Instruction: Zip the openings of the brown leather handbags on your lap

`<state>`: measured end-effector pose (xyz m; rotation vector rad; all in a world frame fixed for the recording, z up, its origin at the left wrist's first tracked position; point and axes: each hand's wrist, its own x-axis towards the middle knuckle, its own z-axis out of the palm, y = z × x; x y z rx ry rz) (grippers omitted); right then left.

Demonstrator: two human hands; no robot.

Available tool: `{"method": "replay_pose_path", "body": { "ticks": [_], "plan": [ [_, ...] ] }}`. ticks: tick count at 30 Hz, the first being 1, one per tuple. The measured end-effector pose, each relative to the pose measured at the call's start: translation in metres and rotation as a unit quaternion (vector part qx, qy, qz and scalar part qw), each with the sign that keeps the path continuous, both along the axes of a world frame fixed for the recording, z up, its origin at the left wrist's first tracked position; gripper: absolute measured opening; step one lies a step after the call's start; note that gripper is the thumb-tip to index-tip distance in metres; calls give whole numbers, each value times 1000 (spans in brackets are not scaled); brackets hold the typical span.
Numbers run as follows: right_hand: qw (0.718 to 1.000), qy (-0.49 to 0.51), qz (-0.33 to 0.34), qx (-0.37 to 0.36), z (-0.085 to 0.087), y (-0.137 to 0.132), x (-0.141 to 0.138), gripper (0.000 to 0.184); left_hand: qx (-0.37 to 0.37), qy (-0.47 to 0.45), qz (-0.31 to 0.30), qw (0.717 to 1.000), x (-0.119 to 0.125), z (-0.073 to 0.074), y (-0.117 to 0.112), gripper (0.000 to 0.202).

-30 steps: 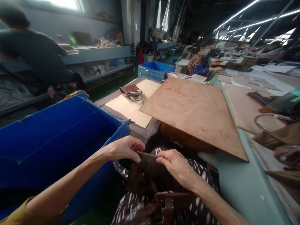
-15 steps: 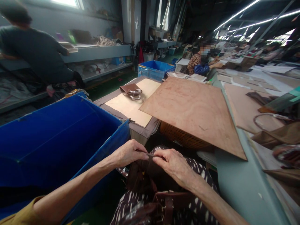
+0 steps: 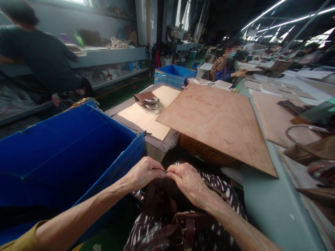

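My left hand (image 3: 142, 172) and my right hand (image 3: 185, 181) meet over my lap, fingertips pinched together on the top edge of a brown leather bag (image 3: 159, 200). The bag lies on my patterned dress, its straps and buckle piece (image 3: 187, 225) trailing toward me. Most of the bag's front is hidden under both hands. A large blue plastic crate (image 3: 60, 153) stands open just left of my left arm.
A plywood board (image 3: 217, 122) rests over an orange basket (image 3: 201, 151) ahead. A padded table (image 3: 146, 120) carries a small brown bag with metal rings (image 3: 148, 99). The green workbench (image 3: 272, 205) runs along the right with leather pieces. One person bends at left shelves; another sits farther back.
My hands have drawn closer together, the fingertips now touching on the bag's edge. The flap that showed between them has closed to a thin line.
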<state>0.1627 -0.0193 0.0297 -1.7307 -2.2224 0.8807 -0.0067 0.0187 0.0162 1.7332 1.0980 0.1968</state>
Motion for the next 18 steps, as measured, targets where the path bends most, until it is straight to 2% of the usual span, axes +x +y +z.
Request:
{"method": "replay_pose_path", "body": {
  "ticks": [5,8,11,15,18],
  "plan": [
    [999,-36,-4,21,-3,-2,-2,23,25,-6,6,1000,0,-2,-2,22],
    [997,-55,35,30,1,-2,-1,22,35,-7,-10,999,0,-1,-3,27],
    [997,-30,75,21,4,-3,4,22,45,-10,-22,999,2,2,-6,30],
    [996,22,91,10,5,-4,25,22,55,-10,-35,998,4,6,-9,27],
    [998,16,51,-11,4,-8,52,25,42,-6,-40,998,3,7,-9,30]
  ]
}}
